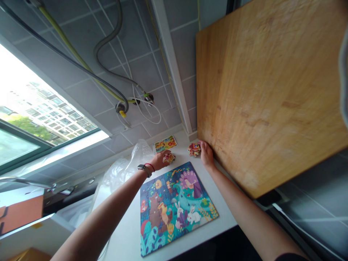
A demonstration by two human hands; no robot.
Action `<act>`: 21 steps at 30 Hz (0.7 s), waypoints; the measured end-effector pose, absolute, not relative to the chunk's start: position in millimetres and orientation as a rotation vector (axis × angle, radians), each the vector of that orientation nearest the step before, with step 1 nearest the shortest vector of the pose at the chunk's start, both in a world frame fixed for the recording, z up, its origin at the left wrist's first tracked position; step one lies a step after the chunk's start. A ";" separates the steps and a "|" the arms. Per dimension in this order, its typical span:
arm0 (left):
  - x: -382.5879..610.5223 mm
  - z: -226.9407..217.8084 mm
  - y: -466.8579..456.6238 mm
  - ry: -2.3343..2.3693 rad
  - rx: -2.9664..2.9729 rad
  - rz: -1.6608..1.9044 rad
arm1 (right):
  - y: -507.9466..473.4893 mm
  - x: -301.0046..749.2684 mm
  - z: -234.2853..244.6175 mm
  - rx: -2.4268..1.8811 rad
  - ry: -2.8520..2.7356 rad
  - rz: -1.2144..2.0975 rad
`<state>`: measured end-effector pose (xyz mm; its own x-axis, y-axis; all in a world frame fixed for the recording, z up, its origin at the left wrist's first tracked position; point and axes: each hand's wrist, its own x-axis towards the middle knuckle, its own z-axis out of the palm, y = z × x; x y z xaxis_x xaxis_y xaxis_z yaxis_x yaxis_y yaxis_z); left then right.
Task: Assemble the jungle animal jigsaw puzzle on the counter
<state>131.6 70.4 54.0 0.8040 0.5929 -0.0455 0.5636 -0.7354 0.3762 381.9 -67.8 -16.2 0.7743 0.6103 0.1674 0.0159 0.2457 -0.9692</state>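
A colourful animal jigsaw puzzle (175,206) lies assembled on the white counter (125,239). Beyond its far edge, my left hand (161,159) is closed around a small clump of puzzle pieces (170,157). My right hand (206,154) rests further right beside a second pile of puzzle pieces (194,149), its fingers curled against that pile. A small picture card (165,143) lies flat by the wall, just behind the two hands. My left wrist carries a watch and a red band.
A large wooden board (266,90) leans against the tiled wall at the right, right next to my right hand. Crumpled clear plastic (127,163) sits left of my left hand. Hoses and cables (116,90) hang on the wall. A window (32,119) is at left.
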 end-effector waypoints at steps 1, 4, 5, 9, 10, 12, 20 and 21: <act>129.8 56.9 70.7 0.863 2.620 0.113 | -67.5 382.0 -16.1 -1.273 -0.593 0.438; 123.6 65.5 73.5 0.848 2.628 0.123 | -66.7 381.7 -15.6 -1.274 -0.596 0.433; 121.6 68.1 74.5 0.846 2.630 0.124 | -66.6 381.5 -15.4 -1.275 -0.596 0.432; 116.4 74.3 74.0 0.829 2.637 0.109 | -67.0 380.5 -14.7 -1.278 -0.594 0.435; 116.2 74.7 72.4 0.823 2.640 0.102 | -67.1 380.3 -14.6 -1.277 -0.596 0.439; 117.2 74.6 68.5 0.810 2.649 0.088 | -67.3 380.0 -14.6 -1.273 -0.600 0.450; 130.4 70.6 62.6 0.794 2.687 0.046 | -66.2 379.9 -13.6 -1.260 -0.592 0.451; 131.6 69.8 63.7 0.806 2.690 0.040 | -66.0 379.7 -13.3 -1.254 -0.595 0.451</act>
<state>131.6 63.7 69.8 0.8395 0.5392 -0.0671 0.5299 -0.7849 0.3212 379.7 -66.0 -13.3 0.7675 0.6183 0.1692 0.0046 0.2586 -0.9660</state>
